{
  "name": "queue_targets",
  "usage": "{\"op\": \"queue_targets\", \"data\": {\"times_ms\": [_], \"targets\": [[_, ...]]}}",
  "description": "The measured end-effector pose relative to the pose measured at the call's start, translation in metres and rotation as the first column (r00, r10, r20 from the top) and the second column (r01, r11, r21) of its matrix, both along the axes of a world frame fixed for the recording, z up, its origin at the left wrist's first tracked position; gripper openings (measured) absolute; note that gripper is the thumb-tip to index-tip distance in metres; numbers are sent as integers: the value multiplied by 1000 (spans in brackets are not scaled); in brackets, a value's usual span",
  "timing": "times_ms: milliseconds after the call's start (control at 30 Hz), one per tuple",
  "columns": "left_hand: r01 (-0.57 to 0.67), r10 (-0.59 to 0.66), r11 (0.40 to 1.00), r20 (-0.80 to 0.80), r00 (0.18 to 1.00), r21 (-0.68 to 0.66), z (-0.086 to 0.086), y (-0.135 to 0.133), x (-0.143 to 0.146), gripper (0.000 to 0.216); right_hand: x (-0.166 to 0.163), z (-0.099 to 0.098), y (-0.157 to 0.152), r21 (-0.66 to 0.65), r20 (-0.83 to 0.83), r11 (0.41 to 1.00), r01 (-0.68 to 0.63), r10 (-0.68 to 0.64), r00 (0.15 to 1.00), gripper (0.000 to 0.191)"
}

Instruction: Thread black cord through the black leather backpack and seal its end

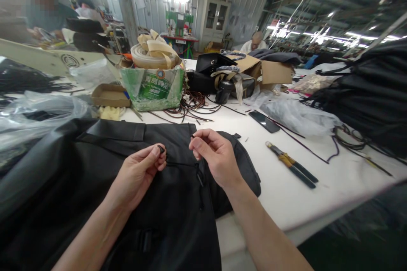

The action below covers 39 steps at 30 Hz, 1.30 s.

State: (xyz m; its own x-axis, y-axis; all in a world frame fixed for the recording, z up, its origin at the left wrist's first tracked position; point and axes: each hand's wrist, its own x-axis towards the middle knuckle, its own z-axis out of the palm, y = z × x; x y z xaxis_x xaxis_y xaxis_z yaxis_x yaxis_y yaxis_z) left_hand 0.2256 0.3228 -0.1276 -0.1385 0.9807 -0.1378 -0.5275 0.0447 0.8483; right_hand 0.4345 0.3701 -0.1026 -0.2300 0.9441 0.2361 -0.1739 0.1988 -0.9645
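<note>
Pliers (287,160), green box (152,87) near bag (178,220), left fingers (151,156) and right fingers (201,146) pinching black bits (161,149)

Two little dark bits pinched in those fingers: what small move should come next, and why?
Probably the right hand should bring its dark bit toward the small black piece in the left hand: both are pinched, but a gap separates them over the black bag.

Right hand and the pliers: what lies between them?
In the head view, black bag material, then bare white tabletop, lie between the right hand and the pliers.
</note>
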Motion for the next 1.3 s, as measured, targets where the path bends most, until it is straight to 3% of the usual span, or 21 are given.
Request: {"op": "queue_targets", "data": {"times_ms": [233,367,500,733,967,1300], "targets": [[-30,29,1000,77,997,7,0,3,1,43,-16,0,-20,256,308,964,-65,-18,951,12],[-11,19,999,191,981,-46,-2,4,0,41,-26,-3,-27,329,307,940,-90,-17,951,12],[12,8,996,230,973,-84,-5,3,0,43,-29,-4,-27,372,293,928,-11,-106,950,11],[-35,62,987,172,983,-155,-6,3,3,45,-30,-8,-20,392,239,918,61,-166,957,8],[-23,30,995,74,997,-102,-4,-1,7,42,-35,-12,-19,318,149,944,85,-138,979,8],[-25,41,992,127,991,-125,-5,-1,8,35,-40,-16,-20,331,179,940,79,-144,973,11]]}}
